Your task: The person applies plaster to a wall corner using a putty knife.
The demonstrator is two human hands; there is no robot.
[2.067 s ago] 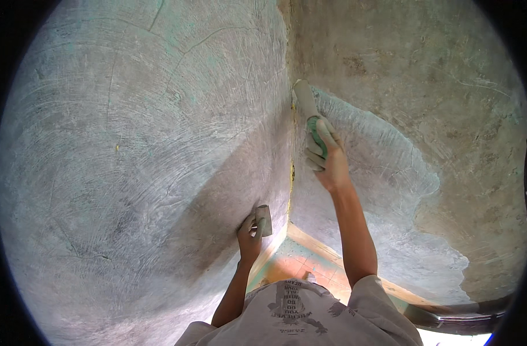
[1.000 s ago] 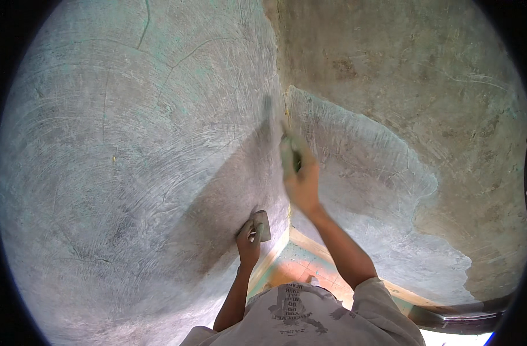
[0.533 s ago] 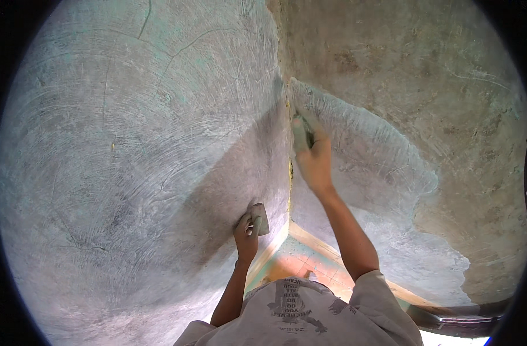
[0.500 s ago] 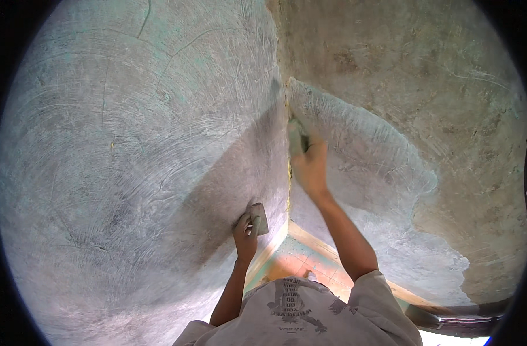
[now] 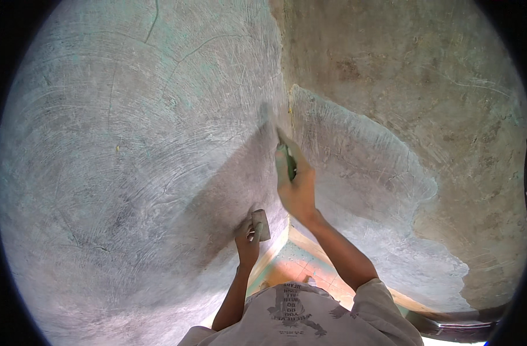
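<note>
My right hand (image 5: 297, 187) is closed round a green-handled putty knife (image 5: 283, 151), its tip pointing up at the corner where two walls meet. Lower and to the left, my left hand (image 5: 248, 242) grips a small grey rectangular plate tool (image 5: 261, 225) close to the left wall. Pale grey, streaky plaster with curved scratch marks covers the left wall (image 5: 131, 173). On the right wall, a light grey plaster patch (image 5: 361, 150) borders a rougher brown surface (image 5: 448, 150). Whether the knife's tip touches the wall is hard to tell.
Reddish-orange floor tiles (image 5: 303, 265) show below the corner, bordered by a pale strip (image 5: 315, 245) along the wall's foot. A dark curved edge (image 5: 459, 326) lies at the lower right. Thin cracks (image 5: 200, 46) run across the upper left wall.
My right hand has come down and slightly left with the putty knife, its tip now by the left wall's edge. The left hand keeps its grip, almost in the same place.
</note>
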